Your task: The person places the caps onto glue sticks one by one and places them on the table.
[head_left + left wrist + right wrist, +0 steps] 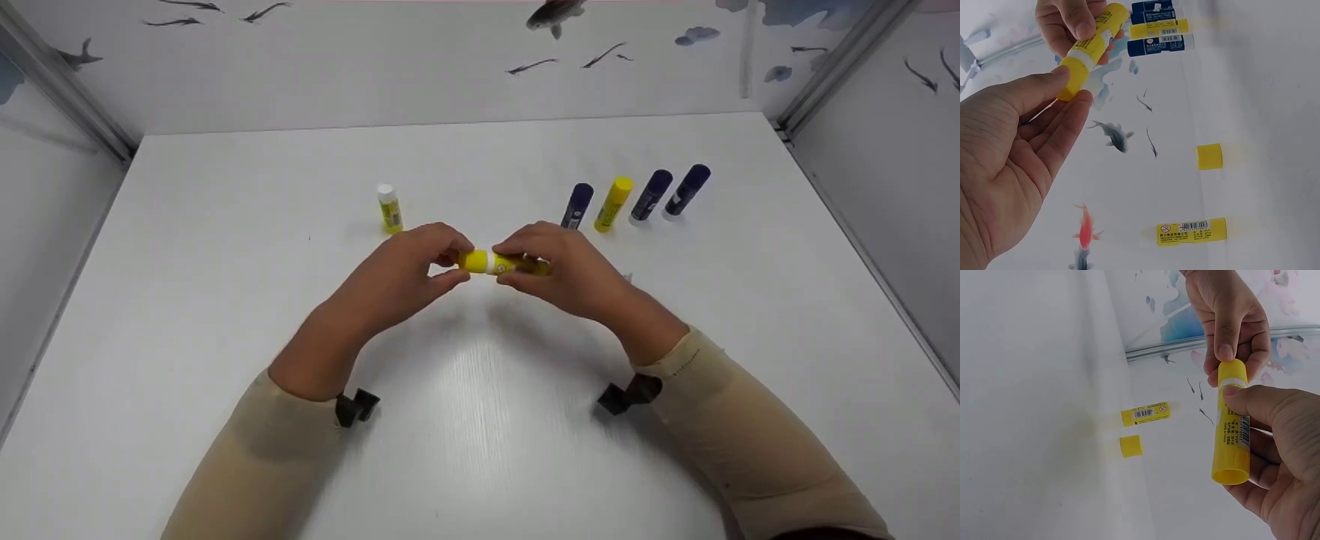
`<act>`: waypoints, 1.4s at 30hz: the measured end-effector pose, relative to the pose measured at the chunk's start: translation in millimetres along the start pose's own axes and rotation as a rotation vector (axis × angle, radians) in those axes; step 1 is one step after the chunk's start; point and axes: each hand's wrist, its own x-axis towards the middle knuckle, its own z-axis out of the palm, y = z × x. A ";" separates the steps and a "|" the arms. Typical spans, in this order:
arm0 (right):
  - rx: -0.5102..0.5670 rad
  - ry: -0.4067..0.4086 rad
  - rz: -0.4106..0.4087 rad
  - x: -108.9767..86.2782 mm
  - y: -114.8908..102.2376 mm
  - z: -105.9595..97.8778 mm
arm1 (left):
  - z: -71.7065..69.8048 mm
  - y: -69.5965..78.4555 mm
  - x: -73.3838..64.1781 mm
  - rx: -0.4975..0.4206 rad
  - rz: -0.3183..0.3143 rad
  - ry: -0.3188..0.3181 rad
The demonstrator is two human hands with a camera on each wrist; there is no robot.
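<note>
A yellow glue stick [516,264] is held level above the table between both hands. My left hand [397,270] pinches its yellow cap [472,261] between thumb and fingers. Around the printed body, the fingers of my right hand [574,271] are curled. A white band [1233,382] shows between cap and body. Beyond the left hand, another yellow glue stick [391,211] stands upright with its white top bare. Near it in the left wrist view is a loose yellow cap [1210,157], which the head view does not show.
To the back right stand three dark blue glue sticks [651,196] and a yellow one [613,204], all upright in a row. The white table [480,450] is bordered by a back panel [337,82] with painted fish and by side panels.
</note>
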 end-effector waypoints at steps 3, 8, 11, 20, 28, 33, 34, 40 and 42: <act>-0.005 -0.006 -0.019 -0.1 -0.3 0.2 | 0.2 0.5 0.1 -0.003 0.001 -0.005; -0.013 -0.021 -0.027 -0.2 -2.0 0.4 | 0.3 3.0 -0.2 -0.005 -0.007 -0.023; -0.012 -0.024 -0.023 -0.6 -2.6 0.3 | 1.0 3.1 -0.3 -0.009 -0.004 -0.025; 0.000 -0.022 -0.031 -1.4 -3.6 -0.7 | 3.4 2.3 -0.4 -0.022 0.037 -0.007; 0.003 0.015 -0.076 -3.0 -4.5 -1.2 | 3.9 1.1 -1.4 -0.067 0.114 0.055; 0.005 0.045 -0.096 -3.3 -5.1 -0.4 | 3.8 1.3 -1.9 -0.068 0.156 0.081; 0.009 0.051 -0.100 -3.2 -5.6 -0.4 | 3.2 1.8 -2.3 -0.070 0.160 0.085; 0.028 0.076 -0.122 -3.5 -9.0 -2.0 | 2.3 3.0 -2.8 -0.085 0.195 0.115; 0.034 0.078 -0.124 -3.4 -9.6 -2.3 | 2.8 2.6 -3.2 -0.081 0.201 0.123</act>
